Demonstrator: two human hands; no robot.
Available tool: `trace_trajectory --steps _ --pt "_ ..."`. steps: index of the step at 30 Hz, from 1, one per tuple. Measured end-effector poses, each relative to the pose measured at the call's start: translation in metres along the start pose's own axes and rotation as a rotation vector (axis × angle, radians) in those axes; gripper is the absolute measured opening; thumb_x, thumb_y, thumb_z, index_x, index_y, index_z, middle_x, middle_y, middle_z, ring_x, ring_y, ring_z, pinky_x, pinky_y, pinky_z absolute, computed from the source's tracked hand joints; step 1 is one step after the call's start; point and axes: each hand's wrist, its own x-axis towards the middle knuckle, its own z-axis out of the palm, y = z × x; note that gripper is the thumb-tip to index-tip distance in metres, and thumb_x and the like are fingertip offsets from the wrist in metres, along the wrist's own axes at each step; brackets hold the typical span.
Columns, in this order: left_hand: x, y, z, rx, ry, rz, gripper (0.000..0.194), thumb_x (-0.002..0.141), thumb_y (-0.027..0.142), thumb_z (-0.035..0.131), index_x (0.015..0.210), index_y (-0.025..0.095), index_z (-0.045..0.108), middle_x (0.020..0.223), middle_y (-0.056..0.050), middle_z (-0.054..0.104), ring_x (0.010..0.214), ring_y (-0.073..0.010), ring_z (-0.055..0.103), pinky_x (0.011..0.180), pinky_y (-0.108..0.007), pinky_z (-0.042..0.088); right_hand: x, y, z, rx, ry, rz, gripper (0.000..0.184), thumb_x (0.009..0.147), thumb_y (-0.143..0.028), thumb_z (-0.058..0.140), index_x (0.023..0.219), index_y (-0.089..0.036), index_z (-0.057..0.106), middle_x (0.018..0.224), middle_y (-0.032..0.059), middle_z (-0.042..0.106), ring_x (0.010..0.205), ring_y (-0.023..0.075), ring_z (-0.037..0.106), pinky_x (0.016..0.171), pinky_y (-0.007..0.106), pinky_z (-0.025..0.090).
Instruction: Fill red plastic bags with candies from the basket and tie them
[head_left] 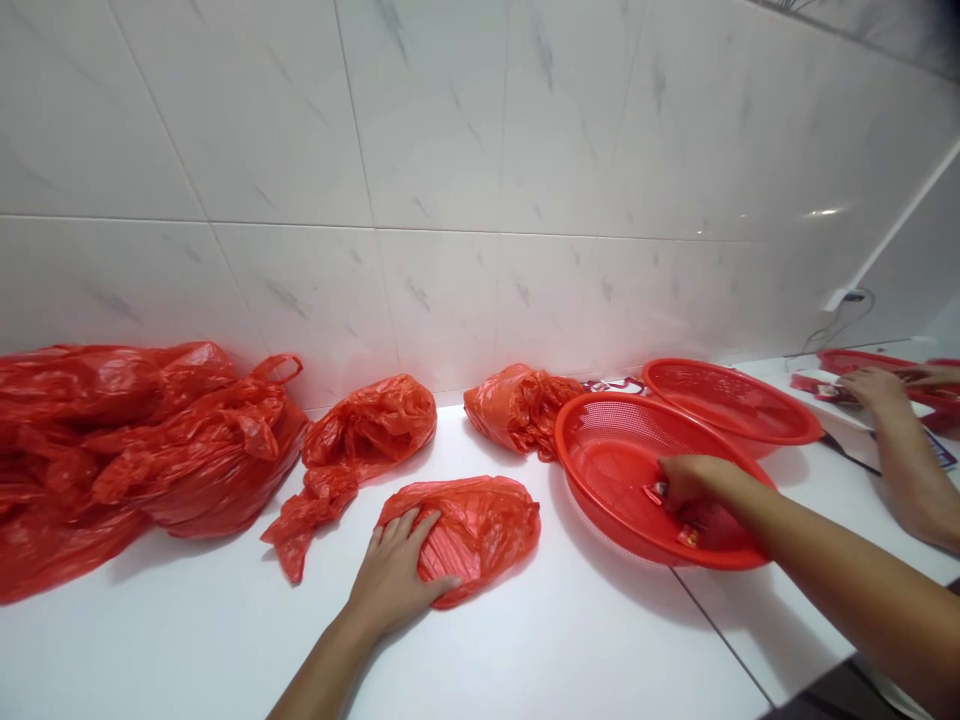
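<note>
My left hand (396,572) lies flat, fingers spread, on a bunched red plastic bag (480,530) on the white counter (525,660). My right hand (688,482) is curled down inside a round red mesh basket (611,470). Small red-and-white packets (655,491) lie in the basket beside my fingers. Whether those fingers hold one is hidden.
Further red plastic bags (360,435) and a large heap (127,450) lie along the wall to the left. A second red basket (731,400) stands behind the first. At far right, a co-worker's hand (870,390) reaches over a white box (847,420). White marble-look tiles back the counter.
</note>
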Motion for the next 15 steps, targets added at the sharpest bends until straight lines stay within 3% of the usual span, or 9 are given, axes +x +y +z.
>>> trace_trajectory --steps 5,9,15 --pt "0.0 0.0 0.0 -0.015 -0.001 -0.006 0.103 0.078 0.067 0.073 0.167 0.027 0.042 0.176 -0.01 0.034 0.164 -0.04 0.026 0.134 -0.056 0.014 0.007 0.006 -0.001 0.051 0.049 0.052 0.018 0.067 -0.021 0.079 0.082 -0.018 0.068 0.082 0.0087 0.073 0.077 0.0258 0.072 0.067 0.032 0.053" --pt "-0.001 0.0 0.0 -0.034 0.014 -0.018 0.102 0.076 0.067 0.074 0.166 0.027 0.045 0.176 -0.01 0.036 0.164 -0.04 0.026 0.135 -0.055 0.014 0.001 0.007 0.0 0.077 0.061 0.067 0.016 0.065 -0.018 0.076 0.078 -0.018 0.067 0.075 0.0069 0.071 0.069 0.0236 0.068 0.064 0.031 0.051" --pt "0.0 0.0 0.001 -0.039 0.018 -0.016 0.102 0.077 0.067 0.073 0.165 0.025 0.046 0.176 -0.012 0.036 0.163 -0.0393 0.027 0.134 -0.055 0.015 -0.016 0.005 -0.014 0.113 0.044 0.087 0.025 0.066 -0.017 0.074 0.09 -0.02 0.068 0.065 0.0033 0.065 0.056 0.0197 0.06 0.058 0.031 0.049"
